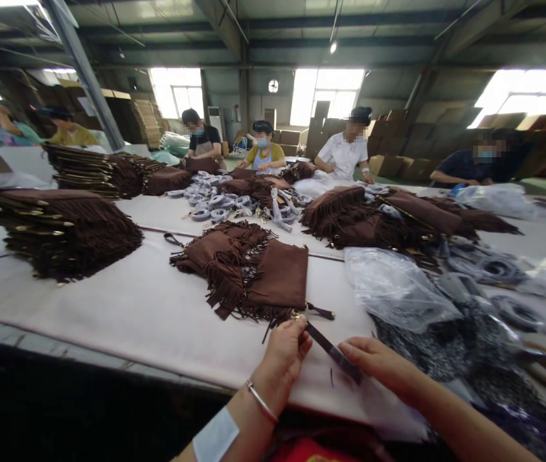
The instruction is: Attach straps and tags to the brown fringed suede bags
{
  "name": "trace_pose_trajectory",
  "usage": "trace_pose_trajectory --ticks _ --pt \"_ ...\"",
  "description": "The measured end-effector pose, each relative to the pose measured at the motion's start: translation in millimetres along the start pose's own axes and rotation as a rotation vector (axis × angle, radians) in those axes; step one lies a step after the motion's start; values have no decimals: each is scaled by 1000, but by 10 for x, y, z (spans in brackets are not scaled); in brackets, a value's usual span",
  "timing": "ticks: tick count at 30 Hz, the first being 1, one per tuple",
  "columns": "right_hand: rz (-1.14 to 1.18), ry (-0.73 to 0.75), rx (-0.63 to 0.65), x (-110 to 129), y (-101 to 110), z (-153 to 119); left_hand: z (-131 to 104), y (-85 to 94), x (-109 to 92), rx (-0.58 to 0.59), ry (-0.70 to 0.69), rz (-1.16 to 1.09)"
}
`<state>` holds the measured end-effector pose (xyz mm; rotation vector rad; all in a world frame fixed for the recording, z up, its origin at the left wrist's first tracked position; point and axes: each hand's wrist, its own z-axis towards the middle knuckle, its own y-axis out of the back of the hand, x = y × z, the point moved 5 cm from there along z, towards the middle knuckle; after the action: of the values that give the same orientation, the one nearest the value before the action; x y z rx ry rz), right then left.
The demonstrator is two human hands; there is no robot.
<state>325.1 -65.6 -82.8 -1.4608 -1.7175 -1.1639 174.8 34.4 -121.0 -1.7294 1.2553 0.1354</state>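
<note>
A dark brown strap (pixel 323 340) with a gold clasp at one end stretches between my hands near the table's front edge. My left hand (pixel 288 350) pinches the strap at its clasp. My right hand (pixel 373 360) has its fingers closed on the lower part of the strap, where clear plastic hangs below. Just beyond my left hand, a brown fringed bag (pixel 282 273) lies flat, its zipper pull towards me. More brown fringed pieces overlap its left side.
Stacked fringed bags (pixel 80 224) stand at the left, and more bags (pixel 349 218) lie at the right. Wrapped grey straps (pixel 215 202) cover the table's middle. Plastic bags (pixel 392 285) sit right of my hands. Several people work across the table (pixel 157 314).
</note>
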Motion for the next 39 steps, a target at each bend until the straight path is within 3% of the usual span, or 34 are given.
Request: trace_pose_trajectory --ticks 3,9,16,24,31,39 --pt "-13 -14 2 19 -68 -71 10 -10 5 -6 -9 -13" --pt "126 -60 -170 127 -175 60 -28 -28 46 23 -9 54" --pt "321 -14 -104 320 -279 386 -70 -48 77 122 59 182" --pt "385 -77 -140 210 -351 331 -79 70 -85 -1 244 169" --pt "282 -44 -223 155 -300 251 17 -87 -86 -15 151 178" --pt "361 -73 -189 139 -335 486 -24 -108 -82 44 77 312"
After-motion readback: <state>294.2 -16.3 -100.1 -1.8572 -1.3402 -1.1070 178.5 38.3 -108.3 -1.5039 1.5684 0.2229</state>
